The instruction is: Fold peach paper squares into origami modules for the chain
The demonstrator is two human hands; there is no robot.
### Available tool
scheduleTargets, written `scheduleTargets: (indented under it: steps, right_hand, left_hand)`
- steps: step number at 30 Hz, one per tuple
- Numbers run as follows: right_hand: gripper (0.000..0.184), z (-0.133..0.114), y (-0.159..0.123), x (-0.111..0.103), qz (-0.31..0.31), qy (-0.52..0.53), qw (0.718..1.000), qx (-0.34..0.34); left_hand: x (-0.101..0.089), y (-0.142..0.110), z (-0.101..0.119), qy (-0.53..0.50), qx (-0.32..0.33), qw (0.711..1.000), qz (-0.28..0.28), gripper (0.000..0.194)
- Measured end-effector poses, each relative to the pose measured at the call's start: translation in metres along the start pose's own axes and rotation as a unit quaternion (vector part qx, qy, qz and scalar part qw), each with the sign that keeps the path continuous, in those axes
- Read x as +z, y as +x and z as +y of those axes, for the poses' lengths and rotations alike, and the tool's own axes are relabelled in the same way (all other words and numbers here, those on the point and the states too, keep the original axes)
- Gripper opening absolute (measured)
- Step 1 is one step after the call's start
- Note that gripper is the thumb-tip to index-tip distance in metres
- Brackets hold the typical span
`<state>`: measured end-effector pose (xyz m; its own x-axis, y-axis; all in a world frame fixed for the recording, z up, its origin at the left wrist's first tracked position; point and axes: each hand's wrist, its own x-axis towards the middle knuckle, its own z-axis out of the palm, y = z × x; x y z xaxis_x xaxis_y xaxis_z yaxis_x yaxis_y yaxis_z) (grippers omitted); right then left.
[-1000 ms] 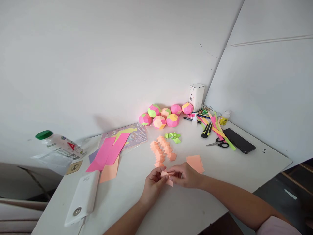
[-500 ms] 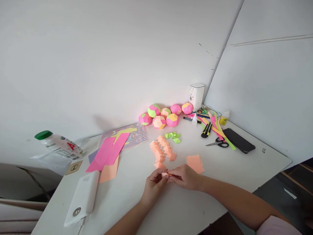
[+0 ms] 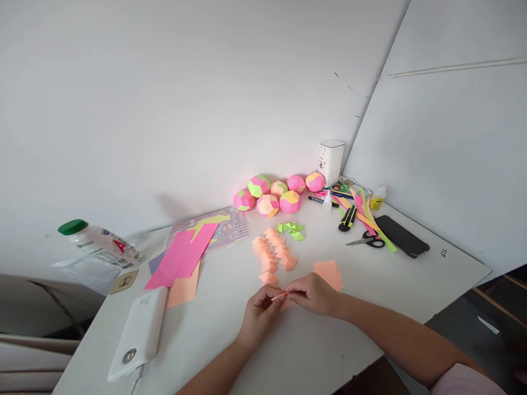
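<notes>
Between both hands, low over the white table [image 3: 230,329], is a small folded piece of orange paper [image 3: 280,296]. My left hand [image 3: 260,310] pinches its left side between thumb and fingers. From the right, my right hand [image 3: 312,293] pinches the other end; the fingers partly hide the piece. Just beyond my fingers lie two rows of folded orange paper units [image 3: 267,255], with several folded green units [image 3: 291,228] behind them. A small stack of flat orange paper squares [image 3: 328,271] sits beyond my right hand.
Several coloured paper balls [image 3: 267,205] line the wall. Scissors [image 3: 368,240], a cutter [image 3: 348,218], a glue bottle [image 3: 327,202], paper strips [image 3: 370,216] and a black phone [image 3: 403,236] are at right. Pink paper strips [image 3: 177,258], a white power bank [image 3: 140,329] and a green-capped bottle [image 3: 99,241] are at left.
The orange paper piece has turned in my fingers and now shows as a thin edge. My right hand has shifted slightly; the other things stay put.
</notes>
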<state>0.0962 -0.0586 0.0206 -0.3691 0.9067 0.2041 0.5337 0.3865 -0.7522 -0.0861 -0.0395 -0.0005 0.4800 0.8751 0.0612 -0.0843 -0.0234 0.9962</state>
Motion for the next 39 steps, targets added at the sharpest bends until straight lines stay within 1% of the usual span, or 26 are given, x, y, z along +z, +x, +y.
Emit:
scheduleTargets:
  steps: [11, 16, 20, 25, 29, 32, 35, 39]
  right_hand:
    - [0.019, -0.0090, 0.0006, -0.0017, -0.012, 0.100, 0.992, 0.075]
    - [0.019, -0.0079, 0.0003, -0.0007, -0.012, 0.110, 0.990, 0.092]
    - [0.019, -0.0072, 0.0000, -0.0008, -0.014, 0.111, 0.989, 0.095]
    - [0.022, -0.0053, 0.0003, 0.0008, -0.010, 0.104, 0.990, 0.098]
    - [0.028, -0.0012, 0.0004, 0.0030, 0.008, 0.081, 0.994, 0.079]
    - [0.027, 0.0000, 0.0008, 0.0025, 0.007, 0.080, 0.995, 0.064]
    - [0.022, -0.0019, 0.0018, -0.0005, 0.004, 0.103, 0.993, 0.061]
    - [0.017, -0.0053, 0.0033, -0.0047, 0.010, 0.165, 0.983, 0.085]
  left_hand:
    - [0.0008, -0.0023, 0.0020, -0.040, -0.007, 0.999, -0.001, 0.018]
    - [0.0022, -0.0025, 0.0036, -0.016, -0.008, 1.000, 0.002, 0.018]
    - [0.0020, -0.0017, 0.0028, 0.015, -0.019, 1.000, 0.003, 0.017]
    - [0.0027, -0.0020, 0.0026, 0.014, -0.013, 1.000, 0.009, 0.021]
    - [0.0034, -0.0023, 0.0031, 0.009, -0.010, 1.000, 0.010, 0.023]
    - [0.0032, -0.0018, 0.0040, 0.004, -0.015, 1.000, 0.013, 0.023]
    - [0.0025, -0.0014, 0.0060, 0.009, -0.020, 1.000, 0.021, 0.024]
    - [0.0018, -0.0020, 0.0074, 0.000, -0.037, 0.999, 0.024, 0.026]
